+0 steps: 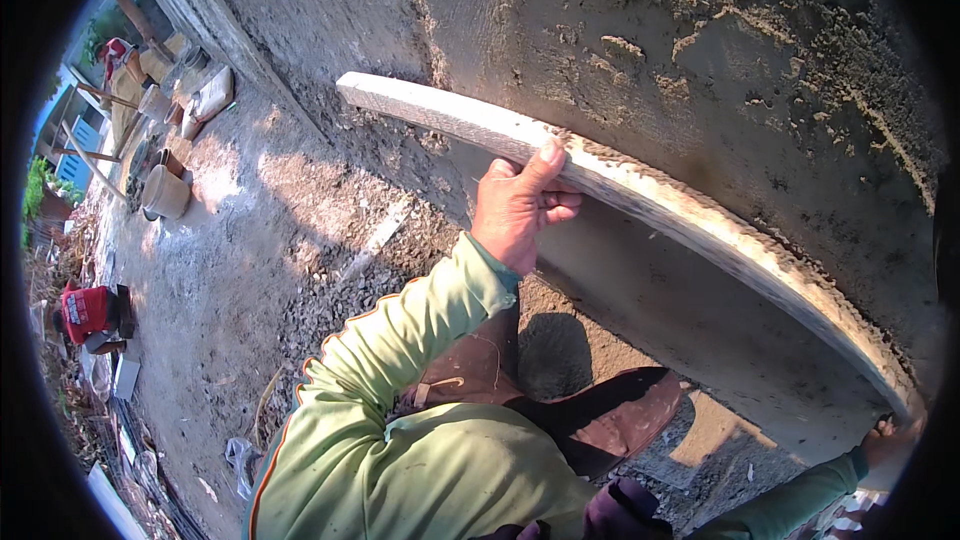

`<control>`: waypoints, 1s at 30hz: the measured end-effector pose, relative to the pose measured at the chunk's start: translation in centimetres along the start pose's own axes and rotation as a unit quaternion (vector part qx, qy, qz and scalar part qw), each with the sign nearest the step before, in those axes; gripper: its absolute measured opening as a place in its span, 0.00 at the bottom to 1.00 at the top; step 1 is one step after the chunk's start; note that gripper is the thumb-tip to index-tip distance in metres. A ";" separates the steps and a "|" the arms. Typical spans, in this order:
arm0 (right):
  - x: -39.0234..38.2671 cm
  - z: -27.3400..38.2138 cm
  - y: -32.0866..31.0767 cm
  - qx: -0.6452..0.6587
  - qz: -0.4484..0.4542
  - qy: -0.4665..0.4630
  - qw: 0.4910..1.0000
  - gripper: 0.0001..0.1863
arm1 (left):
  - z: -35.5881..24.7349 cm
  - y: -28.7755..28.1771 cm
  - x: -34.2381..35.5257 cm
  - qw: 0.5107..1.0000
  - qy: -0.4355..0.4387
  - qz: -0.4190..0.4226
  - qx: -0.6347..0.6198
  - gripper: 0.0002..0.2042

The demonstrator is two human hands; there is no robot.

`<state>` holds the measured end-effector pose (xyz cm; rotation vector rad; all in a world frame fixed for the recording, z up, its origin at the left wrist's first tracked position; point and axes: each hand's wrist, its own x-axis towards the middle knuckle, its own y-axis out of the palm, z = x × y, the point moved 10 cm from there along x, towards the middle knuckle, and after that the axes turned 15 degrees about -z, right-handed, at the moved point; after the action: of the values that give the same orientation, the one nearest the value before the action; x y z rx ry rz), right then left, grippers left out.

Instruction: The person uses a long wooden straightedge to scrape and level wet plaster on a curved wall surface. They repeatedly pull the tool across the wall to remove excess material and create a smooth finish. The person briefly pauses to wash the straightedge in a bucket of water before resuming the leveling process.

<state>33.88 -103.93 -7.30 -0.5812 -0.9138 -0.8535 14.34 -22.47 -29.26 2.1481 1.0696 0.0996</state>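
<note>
A long pale wooden screed board point(690, 215) lies along a wall point(640, 0) coated in wet grey mortar. Crumbs of mortar cling to its upper edge. My left hand point(525, 202) grips the board left of its middle, thumb on the upper face and fingers curled underneath. At the far right end, my right hand point(888, 440) is closed around the same board, partly in shadow near the picture's rim. Below the board the wall surface looks smoother; above it, the mortar is rough and ridged in places.
Gravel and rubble point(335, 305) cover the ground along the wall base. A pale bucket point(166, 193) and a whitish sack point(208, 100) stand farther left. Another person point(120, 58) bends at the far upper left. A red bundle point(86, 312) sits at the left edge.
</note>
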 end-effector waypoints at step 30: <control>-6.3 8.0 2.7 -0.129 0.006 -0.069 0.989 0.36 | -0.9 -2.1 1.0 0.994 -0.015 -0.050 0.092 0.22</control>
<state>30.55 -94.10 -8.92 -0.8779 -0.9294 -0.9368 13.25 -20.36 -30.17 2.2461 1.2072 -0.0816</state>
